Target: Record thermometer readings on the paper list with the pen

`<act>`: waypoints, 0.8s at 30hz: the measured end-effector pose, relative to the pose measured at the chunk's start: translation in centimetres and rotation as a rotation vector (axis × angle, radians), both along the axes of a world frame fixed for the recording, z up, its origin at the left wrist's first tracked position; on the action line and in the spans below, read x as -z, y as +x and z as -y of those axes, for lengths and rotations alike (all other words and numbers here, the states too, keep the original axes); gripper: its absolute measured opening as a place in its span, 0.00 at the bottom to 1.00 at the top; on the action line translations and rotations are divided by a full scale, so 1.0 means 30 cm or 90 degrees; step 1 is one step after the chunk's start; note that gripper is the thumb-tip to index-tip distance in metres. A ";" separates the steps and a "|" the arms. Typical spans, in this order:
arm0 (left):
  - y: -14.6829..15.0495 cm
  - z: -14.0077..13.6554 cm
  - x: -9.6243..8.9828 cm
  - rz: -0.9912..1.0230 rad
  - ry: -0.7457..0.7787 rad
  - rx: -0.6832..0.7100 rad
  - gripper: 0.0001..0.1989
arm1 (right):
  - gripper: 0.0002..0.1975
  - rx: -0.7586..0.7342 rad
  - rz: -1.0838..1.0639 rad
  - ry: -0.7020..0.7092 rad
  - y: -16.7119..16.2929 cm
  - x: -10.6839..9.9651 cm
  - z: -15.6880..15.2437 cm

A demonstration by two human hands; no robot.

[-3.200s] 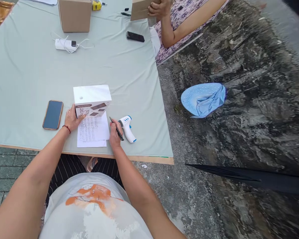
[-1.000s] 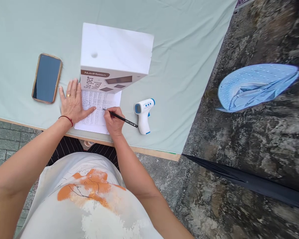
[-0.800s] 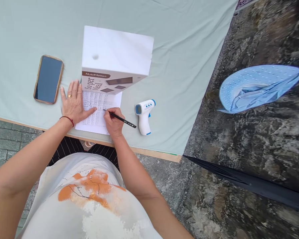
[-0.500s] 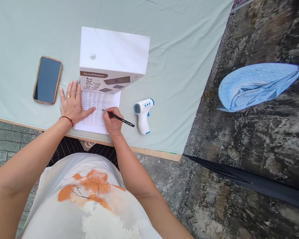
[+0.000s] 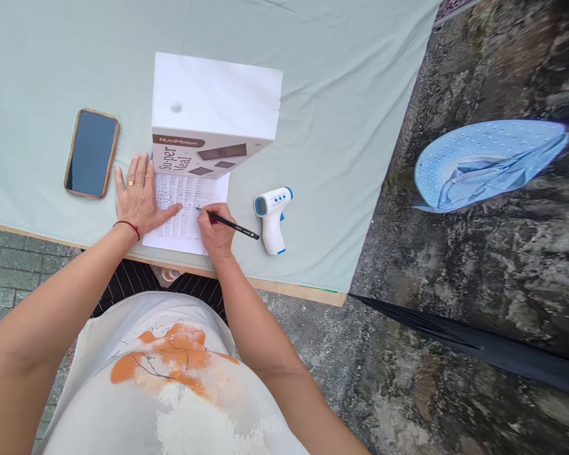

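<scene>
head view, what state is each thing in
White printed paper: flat, partly covered
White cardboard box: standing upright
Slim black pen: in right hand's grip
Brown-edged rectangular phone: flat, screen dark
White plastic thermometer gun: lying flat
Blue dotted cloth hat: crumpled
Pale green tablecloth: creased

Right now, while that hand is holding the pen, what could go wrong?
The right hand grips the pen with its back end pointing toward the white-and-blue thermometer, so a wide swing might knock it. The left hand lies partly on the paper; if it lifted, the sheet could perhaps slip. And the phone lies close to the left hand's fingers, so a careless move might nudge it.
</scene>
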State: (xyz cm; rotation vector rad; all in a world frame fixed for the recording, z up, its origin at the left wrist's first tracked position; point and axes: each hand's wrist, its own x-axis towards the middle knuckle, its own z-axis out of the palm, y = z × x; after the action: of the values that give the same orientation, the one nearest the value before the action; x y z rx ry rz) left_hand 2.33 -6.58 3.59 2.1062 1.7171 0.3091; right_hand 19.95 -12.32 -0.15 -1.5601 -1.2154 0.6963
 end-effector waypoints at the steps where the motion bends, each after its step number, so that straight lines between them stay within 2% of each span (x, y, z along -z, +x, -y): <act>1: 0.000 0.000 -0.001 -0.004 0.001 0.001 0.56 | 0.05 0.000 0.000 0.000 0.000 0.000 0.000; 24: -0.001 -0.001 0.005 -0.016 0.010 0.001 0.56 | 0.05 0.015 0.026 0.016 0.003 0.010 -0.003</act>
State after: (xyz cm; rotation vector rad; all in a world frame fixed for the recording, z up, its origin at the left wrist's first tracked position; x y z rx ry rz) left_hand 2.30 -6.55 3.45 2.1305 1.7330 0.2986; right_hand 20.02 -12.22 -0.44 -1.5721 -1.2296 0.6333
